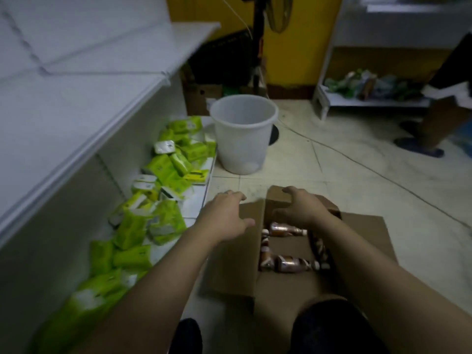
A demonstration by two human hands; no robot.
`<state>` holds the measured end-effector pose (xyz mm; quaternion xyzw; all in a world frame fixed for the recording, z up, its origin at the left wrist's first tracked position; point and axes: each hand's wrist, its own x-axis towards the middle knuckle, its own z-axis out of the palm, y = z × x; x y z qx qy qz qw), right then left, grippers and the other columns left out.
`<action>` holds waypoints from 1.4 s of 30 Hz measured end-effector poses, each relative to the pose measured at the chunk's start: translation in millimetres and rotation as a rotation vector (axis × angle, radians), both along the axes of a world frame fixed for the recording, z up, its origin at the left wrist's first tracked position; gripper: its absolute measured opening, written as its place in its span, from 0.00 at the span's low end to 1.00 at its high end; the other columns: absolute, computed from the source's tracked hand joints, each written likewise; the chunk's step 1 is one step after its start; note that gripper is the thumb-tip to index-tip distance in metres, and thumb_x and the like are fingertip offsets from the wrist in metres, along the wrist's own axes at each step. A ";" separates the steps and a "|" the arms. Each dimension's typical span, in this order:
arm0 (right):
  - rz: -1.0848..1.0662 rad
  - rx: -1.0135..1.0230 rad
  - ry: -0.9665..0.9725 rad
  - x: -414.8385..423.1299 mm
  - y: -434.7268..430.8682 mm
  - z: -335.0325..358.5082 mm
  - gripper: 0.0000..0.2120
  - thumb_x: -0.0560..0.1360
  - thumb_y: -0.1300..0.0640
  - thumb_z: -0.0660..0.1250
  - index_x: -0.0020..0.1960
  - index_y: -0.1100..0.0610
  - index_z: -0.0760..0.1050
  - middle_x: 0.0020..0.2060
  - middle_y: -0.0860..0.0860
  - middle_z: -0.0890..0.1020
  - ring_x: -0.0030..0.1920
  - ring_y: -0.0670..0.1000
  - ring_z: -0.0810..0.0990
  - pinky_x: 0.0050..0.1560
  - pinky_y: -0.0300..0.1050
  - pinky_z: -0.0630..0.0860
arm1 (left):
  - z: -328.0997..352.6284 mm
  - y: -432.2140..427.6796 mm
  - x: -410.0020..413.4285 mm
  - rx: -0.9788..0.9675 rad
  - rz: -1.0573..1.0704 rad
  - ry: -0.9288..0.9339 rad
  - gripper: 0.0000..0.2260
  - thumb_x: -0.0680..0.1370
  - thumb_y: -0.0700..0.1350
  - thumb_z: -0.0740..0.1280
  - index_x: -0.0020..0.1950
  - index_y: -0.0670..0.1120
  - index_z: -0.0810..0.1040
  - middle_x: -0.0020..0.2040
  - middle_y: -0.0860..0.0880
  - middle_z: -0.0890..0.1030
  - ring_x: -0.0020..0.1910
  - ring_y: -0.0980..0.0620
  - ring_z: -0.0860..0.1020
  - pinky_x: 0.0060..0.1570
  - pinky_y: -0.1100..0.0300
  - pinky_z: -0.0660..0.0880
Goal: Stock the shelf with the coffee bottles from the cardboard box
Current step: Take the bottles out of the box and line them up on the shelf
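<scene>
An open cardboard box [362, 238] sits on the floor in front of me, flaps spread outward. Several brown coffee bottles [288, 263] lie on their sides inside it. My left hand [224, 215] hovers over the box's left flap, fingers spread, holding nothing. My right hand [301, 208] reaches over the far flap above the bottles, fingers curled and apart, with nothing held. The white shelf [76, 118] stands on my left; its upper boards are bare.
Green tissue packs [163, 180] fill the bottom shelf at left. A white plastic bucket [242, 134] stands beyond the box, beside a fan stand [258, 47]. A cable runs across the tiled floor. Another person's leg [439, 116] and a second low shelf are at right.
</scene>
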<state>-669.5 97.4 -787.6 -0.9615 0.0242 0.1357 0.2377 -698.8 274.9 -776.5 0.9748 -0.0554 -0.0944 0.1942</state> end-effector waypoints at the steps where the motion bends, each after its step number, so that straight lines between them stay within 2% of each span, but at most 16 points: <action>1: -0.010 -0.020 0.054 7.1 -7.0 -10.5 0.32 0.73 0.51 0.71 0.73 0.55 0.64 0.66 0.55 0.74 0.61 0.55 0.75 0.57 0.48 0.73 | -13.8 -7.9 6.5 -0.009 -0.015 0.048 0.31 0.73 0.57 0.71 0.72 0.49 0.68 0.69 0.48 0.71 0.68 0.47 0.70 0.65 0.50 0.70; 4: -0.051 -0.051 0.242 27.8 -21.8 -45.1 0.23 0.74 0.53 0.71 0.66 0.57 0.72 0.61 0.56 0.78 0.55 0.53 0.76 0.51 0.45 0.73 | -60.4 -26.9 24.7 -0.087 -0.039 0.202 0.29 0.75 0.53 0.71 0.73 0.48 0.66 0.71 0.47 0.69 0.68 0.47 0.69 0.63 0.54 0.69; 10: -0.251 -0.017 0.550 58.5 -40.5 -141.4 0.21 0.78 0.53 0.66 0.67 0.63 0.71 0.63 0.59 0.76 0.62 0.58 0.77 0.58 0.49 0.77 | -156.0 -61.8 51.7 -0.262 0.020 0.468 0.25 0.76 0.48 0.71 0.71 0.48 0.69 0.66 0.49 0.75 0.63 0.51 0.74 0.52 0.62 0.68; 12: -0.296 0.030 0.630 59.6 -45.9 -183.1 0.22 0.79 0.50 0.64 0.67 0.62 0.71 0.61 0.59 0.76 0.61 0.59 0.77 0.58 0.50 0.77 | -192.1 -77.6 62.1 -0.256 0.028 0.499 0.20 0.76 0.48 0.70 0.67 0.48 0.72 0.63 0.48 0.78 0.60 0.49 0.76 0.53 0.60 0.71; 15: -0.448 0.083 0.661 53.0 -58.8 -250.5 0.31 0.75 0.40 0.64 0.70 0.58 0.68 0.62 0.58 0.74 0.54 0.59 0.79 0.51 0.52 0.80 | -249.8 -108.4 75.3 -0.188 0.083 0.542 0.16 0.77 0.44 0.65 0.64 0.47 0.75 0.62 0.44 0.78 0.59 0.44 0.77 0.56 0.55 0.74; 17: -0.562 0.130 0.673 48.6 -67.3 -285.3 0.31 0.75 0.41 0.65 0.72 0.56 0.65 0.62 0.59 0.74 0.51 0.60 0.79 0.47 0.54 0.80 | -285.0 -128.6 79.4 -0.142 0.131 0.574 0.21 0.76 0.42 0.65 0.69 0.44 0.70 0.68 0.41 0.72 0.64 0.41 0.73 0.63 0.50 0.72; 18: -0.626 0.165 0.691 47.7 -72.4 -299.2 0.29 0.75 0.44 0.65 0.72 0.56 0.65 0.60 0.59 0.74 0.50 0.60 0.79 0.47 0.55 0.81 | -301.6 -137.8 81.3 -0.128 0.172 0.591 0.27 0.76 0.43 0.66 0.74 0.42 0.64 0.72 0.40 0.67 0.67 0.40 0.70 0.66 0.49 0.69; 20: -0.769 0.289 0.734 50.3 -83.6 -327.2 0.28 0.76 0.46 0.65 0.70 0.57 0.65 0.58 0.60 0.75 0.48 0.61 0.79 0.46 0.56 0.81 | -329.8 -147.9 87.7 -0.127 0.266 0.601 0.37 0.75 0.42 0.68 0.78 0.40 0.50 0.76 0.39 0.57 0.73 0.40 0.60 0.72 0.49 0.62; 23: -1.001 0.592 0.789 60.4 -89.5 -355.8 0.32 0.75 0.40 0.66 0.71 0.58 0.65 0.61 0.63 0.76 0.49 0.62 0.79 0.43 0.56 0.80 | -364.5 -148.1 93.9 -0.096 0.311 0.592 0.43 0.73 0.41 0.70 0.78 0.40 0.45 0.76 0.39 0.54 0.74 0.40 0.57 0.72 0.50 0.58; 26: -1.146 0.800 0.820 71.0 -82.6 -374.0 0.34 0.71 0.37 0.69 0.68 0.56 0.66 0.61 0.63 0.77 0.54 0.64 0.79 0.47 0.59 0.78 | -384.9 -156.4 91.0 0.030 0.277 0.465 0.39 0.72 0.44 0.71 0.76 0.41 0.52 0.73 0.39 0.56 0.70 0.40 0.60 0.69 0.49 0.63; 30: -1.210 0.878 0.765 72.6 -77.2 -398.1 0.42 0.59 0.43 0.79 0.68 0.54 0.66 0.59 0.60 0.77 0.54 0.65 0.79 0.46 0.63 0.81 | -398.9 -169.1 95.6 -0.100 0.436 0.365 0.29 0.73 0.45 0.70 0.70 0.44 0.59 0.70 0.40 0.58 0.66 0.39 0.65 0.62 0.46 0.70; 31: -1.211 0.889 0.750 71.9 -78.6 -400.4 0.41 0.59 0.46 0.79 0.67 0.54 0.68 0.58 0.60 0.78 0.53 0.64 0.79 0.45 0.62 0.81 | -403.4 -169.7 97.5 -0.150 0.497 0.359 0.30 0.73 0.45 0.71 0.70 0.45 0.59 0.70 0.41 0.59 0.66 0.38 0.66 0.61 0.45 0.71; 34: -1.243 0.893 0.712 69.1 -84.7 -407.9 0.26 0.71 0.54 0.73 0.66 0.55 0.69 0.57 0.60 0.78 0.53 0.62 0.79 0.44 0.59 0.81 | -414.7 -168.2 94.8 -0.185 0.526 0.316 0.37 0.73 0.44 0.71 0.74 0.50 0.52 0.70 0.42 0.57 0.66 0.38 0.67 0.61 0.43 0.72; 36: -1.266 0.912 0.699 68.3 -86.8 -410.4 0.24 0.73 0.55 0.71 0.66 0.56 0.70 0.57 0.59 0.78 0.50 0.60 0.79 0.39 0.55 0.80 | -421.6 -166.1 91.6 -0.206 0.505 0.313 0.39 0.74 0.44 0.69 0.77 0.50 0.47 0.72 0.41 0.57 0.66 0.37 0.68 0.61 0.42 0.72; 39: -1.204 0.942 0.698 69.1 -83.2 -411.2 0.19 0.72 0.56 0.72 0.61 0.58 0.73 0.51 0.59 0.80 0.44 0.57 0.79 0.33 0.49 0.75 | -424.9 -162.6 99.3 -0.306 0.653 0.446 0.41 0.76 0.45 0.69 0.79 0.50 0.44 0.73 0.40 0.63 0.69 0.38 0.68 0.65 0.44 0.69; 42: -1.180 1.021 0.714 72.7 -85.2 -405.0 0.08 0.74 0.60 0.69 0.51 0.60 0.74 0.47 0.59 0.80 0.45 0.57 0.79 0.42 0.51 0.77 | -421.6 -159.5 109.6 -0.381 0.788 0.590 0.42 0.74 0.45 0.71 0.79 0.51 0.47 0.73 0.41 0.64 0.70 0.38 0.66 0.68 0.43 0.66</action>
